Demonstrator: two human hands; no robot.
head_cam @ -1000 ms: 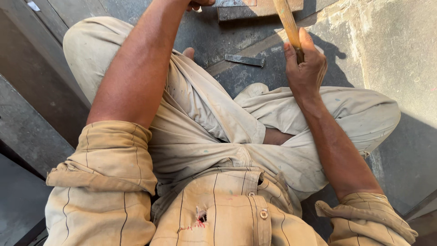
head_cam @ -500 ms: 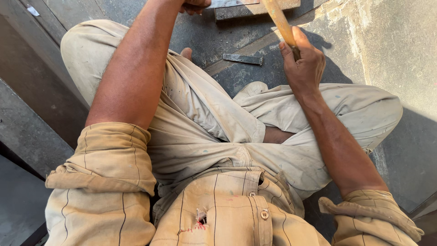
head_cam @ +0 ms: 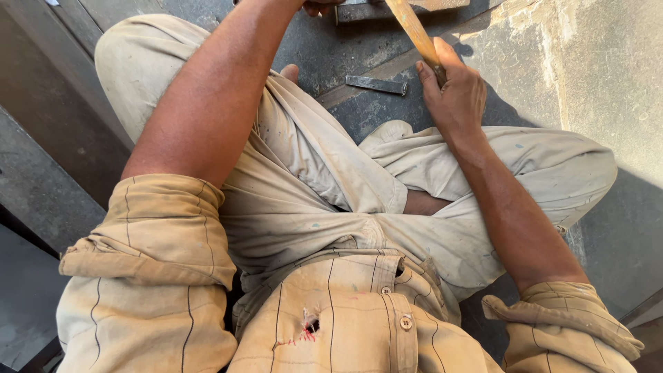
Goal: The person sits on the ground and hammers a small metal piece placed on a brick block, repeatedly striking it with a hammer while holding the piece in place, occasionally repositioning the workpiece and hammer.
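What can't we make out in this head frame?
- Left hand: mostly cut off by the top edge; what it holds or touches can't be told.
- Wooden handle in the right hand: its head is past the top edge.
- Metal block: only its near edge shows.
- Small metal piece on the floor: too small to identify.

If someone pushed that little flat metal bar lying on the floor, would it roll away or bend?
The small metal bar looks flat and straight-edged, so it would probably slide or scrape rather than roll. It appears to be solid dark metal, so it is likely stiff and heavy for its size. The floor looks rough, so it likely wouldn't slide far.
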